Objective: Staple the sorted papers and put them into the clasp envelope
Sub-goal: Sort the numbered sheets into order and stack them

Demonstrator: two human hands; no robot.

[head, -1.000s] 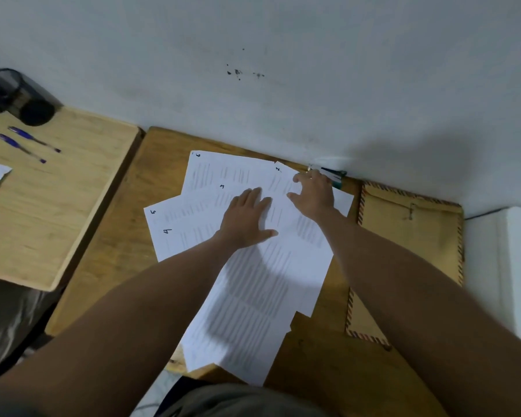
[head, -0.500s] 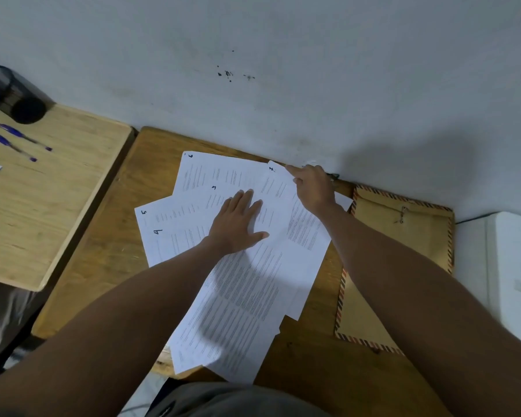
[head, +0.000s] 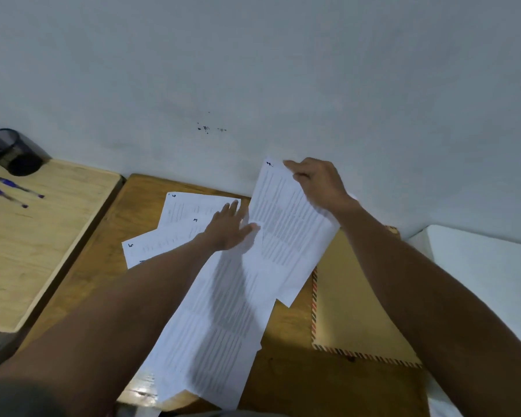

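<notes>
Plain desk corner, study or small office by the look of it. Two wooden desktops (head: 82,266) pushed against a bare pale wall (head: 253,70) with a few dark specks. Printed sheets (head: 223,311) with handwritten page numbers spread on the darker top, a striped-edge brown envelope (head: 352,311) beside them. Lighter top at left carries two blue pens (head: 18,188) and a black mesh pen cup (head: 9,152) (contents not visible).

White printed paper sheets (head: 223,311) are spread across the middle of the brown wooden desk (head: 82,284). A tan striped-edge clasp envelope (head: 352,305) is laid toward its right edge. Two blue pens (head: 12,191) are placed on the pale wooden table (head: 27,251) at left, before a black mesh cup (head: 9,152) at its far edge.
</notes>
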